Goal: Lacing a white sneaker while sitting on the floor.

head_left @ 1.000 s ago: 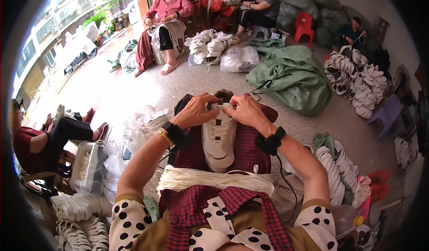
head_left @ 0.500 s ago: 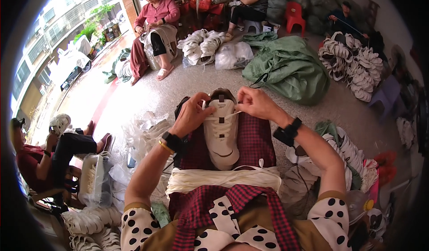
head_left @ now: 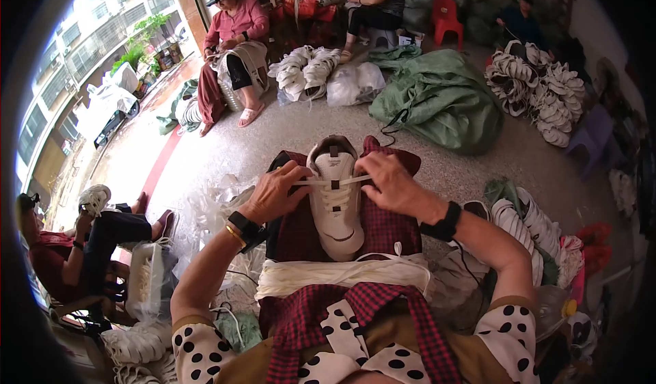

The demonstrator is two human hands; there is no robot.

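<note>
A cream sneaker [head_left: 339,216] rests on my lap over dark red checked cloth [head_left: 391,221], its toe toward me and its dark-lined opening away. White lace crosses its lower tongue in several rows. My left hand [head_left: 277,189] pinches one lace end at the shoe's left side. On the right side, my right hand [head_left: 396,186] grips the other lace end, fingers bent round it. Both ends stretch sideways from the upper eyelets, just below the tongue's top. A bundle of cream laces [head_left: 338,278] lies across my lap, nearer my body than the toe.
Green sacks [head_left: 437,104] and piles of white shoes [head_left: 307,70] lie on the floor ahead. More shoes [head_left: 523,220] are heaped at my right. Clear plastic bags [head_left: 215,210] and a tub [head_left: 147,281] stand left. Several people sit around, one holding a shoe [head_left: 93,198].
Both hands have come down from beside the tongue's top and moved outward, drawing the lace ends out to the sides. The shoe stays on my lap.
</note>
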